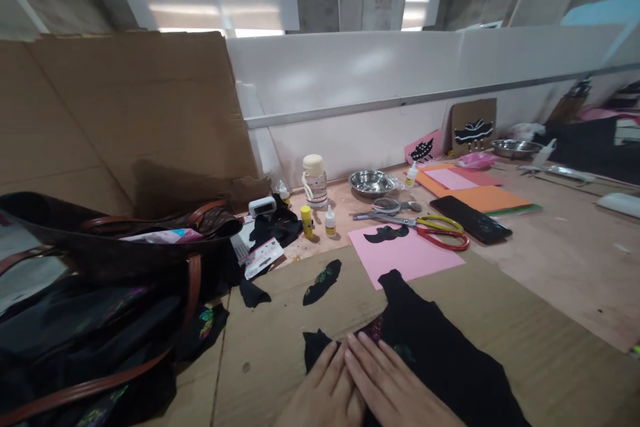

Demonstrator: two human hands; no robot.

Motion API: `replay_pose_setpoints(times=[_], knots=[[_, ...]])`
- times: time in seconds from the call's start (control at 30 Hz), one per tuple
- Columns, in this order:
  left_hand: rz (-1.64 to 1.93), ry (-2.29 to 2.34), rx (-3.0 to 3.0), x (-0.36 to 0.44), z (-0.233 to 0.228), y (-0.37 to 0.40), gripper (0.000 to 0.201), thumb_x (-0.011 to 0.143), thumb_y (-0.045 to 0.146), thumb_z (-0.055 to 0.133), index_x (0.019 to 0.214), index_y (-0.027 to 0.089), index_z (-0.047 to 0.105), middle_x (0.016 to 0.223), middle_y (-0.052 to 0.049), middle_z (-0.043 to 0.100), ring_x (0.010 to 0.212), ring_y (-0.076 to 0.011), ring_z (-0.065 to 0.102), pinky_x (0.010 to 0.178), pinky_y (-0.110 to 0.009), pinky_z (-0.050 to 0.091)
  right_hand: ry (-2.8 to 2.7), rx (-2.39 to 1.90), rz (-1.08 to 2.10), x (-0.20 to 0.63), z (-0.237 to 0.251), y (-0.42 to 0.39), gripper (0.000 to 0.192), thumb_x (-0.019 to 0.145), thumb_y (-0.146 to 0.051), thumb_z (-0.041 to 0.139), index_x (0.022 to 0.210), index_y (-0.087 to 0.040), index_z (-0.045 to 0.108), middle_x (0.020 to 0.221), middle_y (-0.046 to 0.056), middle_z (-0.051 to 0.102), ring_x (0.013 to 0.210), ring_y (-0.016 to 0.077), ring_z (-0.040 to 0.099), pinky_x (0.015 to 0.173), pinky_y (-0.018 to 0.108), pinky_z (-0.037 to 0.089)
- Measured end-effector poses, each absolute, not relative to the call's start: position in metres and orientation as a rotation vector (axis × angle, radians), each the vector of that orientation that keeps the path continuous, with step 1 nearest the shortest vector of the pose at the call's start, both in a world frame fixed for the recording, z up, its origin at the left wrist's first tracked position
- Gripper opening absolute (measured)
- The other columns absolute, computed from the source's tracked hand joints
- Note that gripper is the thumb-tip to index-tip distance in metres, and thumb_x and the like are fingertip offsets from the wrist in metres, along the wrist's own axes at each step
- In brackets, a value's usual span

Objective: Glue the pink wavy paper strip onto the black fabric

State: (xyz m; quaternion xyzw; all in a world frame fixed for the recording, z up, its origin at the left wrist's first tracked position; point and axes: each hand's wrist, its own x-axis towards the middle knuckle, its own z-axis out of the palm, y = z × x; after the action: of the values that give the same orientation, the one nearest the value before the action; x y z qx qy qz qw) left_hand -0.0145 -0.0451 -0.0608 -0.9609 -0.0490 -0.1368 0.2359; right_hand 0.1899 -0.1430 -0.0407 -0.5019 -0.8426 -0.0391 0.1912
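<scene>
Both hands lie flat, side by side, on a piece of black fabric (440,347) spread over a cardboard sheet (270,347). My left hand (325,387) has its fingers stretched out, their tips at a small dark fabric corner. Against it rests my right hand (390,380), fingers straight and pressing on the cloth. A patch of dark red sparkle shows just beyond the right fingers. What lies beneath the palms is hidden. Ahead on the cardboard is a black leaf-shaped scrap (323,282) with green sequins, and a smaller black scrap (254,294) lies left of it.
Pink paper (435,260) carries a black cutout (387,233) and scissors (440,230) with red and yellow handles. Behind stand a glue bottle (331,222), a glue stick (307,221), a water bottle (315,183) and a metal bowl (373,183). A phone (470,219) lies right; a handbag (120,267) left.
</scene>
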Motion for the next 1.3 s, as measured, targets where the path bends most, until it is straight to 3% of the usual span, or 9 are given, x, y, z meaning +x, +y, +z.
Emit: replay_pose_setpoints(times=[0.1, 0.17, 0.33, 0.47, 0.7, 1.07, 1.2, 1.27, 1.3], knots=[[-0.407, -0.126, -2.615, -0.014, -0.063, -0.043, 0.037, 0.111, 0.025, 0.039, 0.135, 0.011, 0.062, 0.132, -0.007, 0.073, 0.124, -0.0187, 0.066, 0.107, -0.032, 0.046, -2.357, -1.418, -0.127, 0.192, -0.053, -0.141, 0.091, 0.095, -0.002, 0.043, 0.164, -0.028, -0.010, 0.160, 0.003, 0.044, 0.132, 0.0210, 0.063, 0.115, 0.032, 0.050], [-0.435, -0.138, -2.598, -0.014, -0.061, -0.043, 0.035, 0.111, 0.024, 0.040, 0.136, 0.012, 0.062, 0.135, -0.005, 0.071, 0.124, -0.0183, 0.066, 0.104, -0.031, 0.048, -2.342, -1.440, -0.092, 0.203, -0.054, -0.145, 0.092, 0.095, -0.002, 0.045, 0.164, -0.031, -0.008, 0.161, 0.001, 0.042, 0.134, 0.0206, 0.062, 0.116, 0.033, 0.049], [-0.482, -0.155, -2.574, -0.015, -0.054, -0.044, 0.035, 0.111, 0.027, 0.041, 0.137, 0.013, 0.060, 0.138, -0.004, 0.070, 0.125, -0.0177, 0.065, 0.103, -0.030, 0.047, -2.305, -1.611, 0.027, 0.235, -0.043, -0.157, 0.079, 0.097, -0.035, 0.064, 0.163, -0.030, 0.021, 0.162, 0.003, 0.037, 0.141, 0.0306, 0.054, 0.114, 0.043, 0.051], [-0.480, -0.140, -2.560, -0.016, -0.050, -0.044, 0.036, 0.112, 0.027, 0.039, 0.137, 0.012, 0.059, 0.137, -0.005, 0.070, 0.123, -0.0182, 0.066, 0.103, -0.031, 0.046, -2.160, -1.894, 0.113, 0.251, -0.038, -0.156, 0.063, 0.099, -0.046, 0.058, 0.157, -0.026, 0.042, 0.161, 0.005, 0.037, 0.143, 0.0349, 0.050, 0.115, 0.048, 0.049], [-0.398, -0.153, -2.544, -0.014, -0.047, -0.047, 0.039, 0.112, 0.022, 0.033, 0.139, 0.013, 0.059, 0.138, -0.005, 0.070, 0.122, -0.0183, 0.068, 0.099, -0.032, 0.049, -2.099, -2.012, 0.257, 0.254, -0.027, -0.149, 0.063, 0.102, -0.049, 0.050, 0.157, -0.020, 0.043, 0.163, 0.008, 0.032, 0.148, 0.0348, 0.041, 0.117, 0.053, 0.043], [-0.265, -0.299, -2.629, -0.023, -0.047, -0.054, 0.040, 0.107, 0.016, 0.039, 0.139, 0.008, 0.062, 0.135, -0.013, 0.071, 0.122, -0.0230, 0.068, 0.097, -0.033, 0.050, -2.066, -2.107, 0.330, 0.251, -0.025, -0.146, 0.064, 0.103, -0.050, 0.047, 0.158, -0.018, 0.043, 0.165, 0.009, 0.031, 0.152, 0.0366, 0.033, 0.121, 0.058, 0.034], [-0.259, -0.352, -2.780, -0.020, -0.028, -0.057, 0.044, 0.108, 0.035, 0.043, 0.134, 0.008, 0.064, 0.135, -0.016, 0.070, 0.122, -0.0257, 0.067, 0.096, -0.034, 0.052, -2.175, -1.903, 0.329, 0.252, 0.001, -0.149, 0.062, 0.101, -0.051, 0.051, 0.156, -0.022, 0.050, 0.164, 0.011, 0.039, 0.151, 0.0393, 0.037, 0.119, 0.063, 0.038], [-0.287, -0.447, -2.899, -0.018, -0.016, -0.056, 0.051, 0.105, 0.049, 0.048, 0.137, 0.012, 0.061, 0.139, -0.015, 0.066, 0.123, -0.0272, 0.065, 0.098, -0.035, 0.053, -2.203, -1.699, 0.362, 0.251, 0.027, -0.140, 0.047, 0.101, -0.046, 0.054, 0.141, -0.026, 0.067, 0.160, 0.010, 0.049, 0.148, 0.0366, 0.045, 0.119, 0.058, 0.041], [-0.345, -0.638, -3.086, -0.018, -0.011, -0.054, 0.039, 0.102, 0.040, 0.057, 0.132, 0.017, 0.062, 0.137, -0.011, 0.067, 0.120, -0.0253, 0.064, 0.100, -0.035, 0.051, -2.194, -1.582, 0.413, 0.249, 0.039, -0.132, 0.037, 0.101, -0.044, 0.054, 0.125, -0.026, 0.076, 0.152, 0.010, 0.060, 0.142, 0.0336, 0.054, 0.117, 0.052, 0.044]])
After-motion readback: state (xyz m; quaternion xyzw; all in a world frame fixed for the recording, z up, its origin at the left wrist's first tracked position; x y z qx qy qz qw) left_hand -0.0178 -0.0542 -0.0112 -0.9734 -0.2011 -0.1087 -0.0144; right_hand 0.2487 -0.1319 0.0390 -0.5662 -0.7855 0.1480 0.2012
